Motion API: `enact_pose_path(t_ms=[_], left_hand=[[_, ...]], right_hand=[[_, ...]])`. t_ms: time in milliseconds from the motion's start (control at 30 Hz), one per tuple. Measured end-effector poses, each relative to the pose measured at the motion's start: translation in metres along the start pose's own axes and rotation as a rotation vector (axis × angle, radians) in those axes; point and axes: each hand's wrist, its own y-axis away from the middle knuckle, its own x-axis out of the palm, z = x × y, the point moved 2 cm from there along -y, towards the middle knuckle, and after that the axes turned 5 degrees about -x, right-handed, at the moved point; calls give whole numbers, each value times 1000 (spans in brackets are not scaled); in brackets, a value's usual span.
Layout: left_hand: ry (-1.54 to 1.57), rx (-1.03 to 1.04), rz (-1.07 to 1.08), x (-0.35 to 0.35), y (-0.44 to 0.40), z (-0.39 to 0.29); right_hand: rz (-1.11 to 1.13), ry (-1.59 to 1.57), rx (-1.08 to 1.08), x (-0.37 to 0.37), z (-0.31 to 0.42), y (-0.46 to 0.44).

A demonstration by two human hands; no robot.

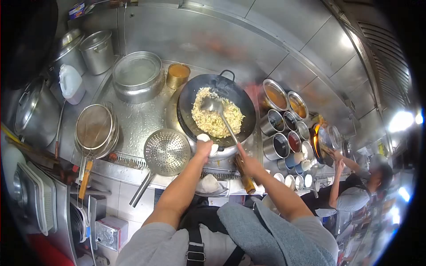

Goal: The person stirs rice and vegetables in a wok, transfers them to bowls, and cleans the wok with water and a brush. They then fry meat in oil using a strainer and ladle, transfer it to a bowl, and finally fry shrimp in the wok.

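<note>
Fried rice [211, 119] lies in a large dark wok [242, 102] on the burner in front of me. My left hand [205, 149] is closed around a folded white cloth [203, 137] at the wok's near edge. The part of the wok under the cloth is hidden. My right hand [251, 165] grips a long-handled metal ladle [227, 125] by its reddish end. The ladle's head rests on the rice near the middle of the wok.
A perforated strainer [167, 152] and mesh sieves [94, 126] sit to the left, below a lidded pot [137, 75]. Seasoning containers [276, 146] crowd the right. Beyond them, a co-worker [350, 190] stands by another wok with flames [317, 141].
</note>
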Motion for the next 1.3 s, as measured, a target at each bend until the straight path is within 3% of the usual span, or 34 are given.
enact_pose_path(t_ms=[67,200,267,300,400,433,467,500,567,633,767,833,867,933,967,1033,1067,1100,1133,1167,1200,1233,1300], left_hand=[[6,-58,46,-7,4,-5],[52,-121,139,-14,25,-6],[144,-135,118,-19,89,-22],[126,-166,39,-27,137,-34],[132,-185,105,-33,190,-33],[153,-246,65,-21,192,-43],[228,-237,177,-13,158,-38],[139,-237,127,10,141,-50],[-3,-287,89,17,84,-30],[53,-131,232,-18,43,19],[34,-185,108,-71,130,56],[-34,-290,201,-68,176,35],[28,-309,248,-61,181,24],[232,-311,116,-26,162,-8],[184,-306,120,-4,151,-33],[47,-350,138,25,117,-49],[14,-362,129,27,101,-43],[30,-318,173,15,80,-22],[3,-246,204,-4,61,3],[-26,-174,239,-21,57,24],[-18,-125,188,-34,76,35],[-11,-76,134,-49,102,40],[9,-160,141,-66,163,27]], right_hand=[[27,-41,-73,23,-40,58],[9,34,-3,-7,-54,93],[-111,22,-71,-43,-43,115],[-78,-14,-81,-65,-42,138],[3,-279,-238,-100,-62,221],[181,-397,-221,-111,-69,236],[351,-463,-49,-112,-68,234],[512,-522,121,-110,-67,236],[105,-317,-255,-45,-94,196],[111,-216,-38,-12,-96,138],[54,-97,51,-7,-82,121],[-177,-365,-348,9,-93,155],[-168,-363,-355,18,-109,165],[228,-1402,-421,35,-130,181],[258,-1393,-427,23,-115,171],[485,-1856,-1207,-53,-52,140],[623,-1846,-971,-88,-24,117],[410,-1574,-523,-111,-8,81],[145,-1015,-688,-134,-7,44],[31,-793,-686,-168,3,13],[-225,-795,-794,-197,5,-16],[-444,-859,-413,-251,27,19],[-721,-1393,-568,-303,29,0]])
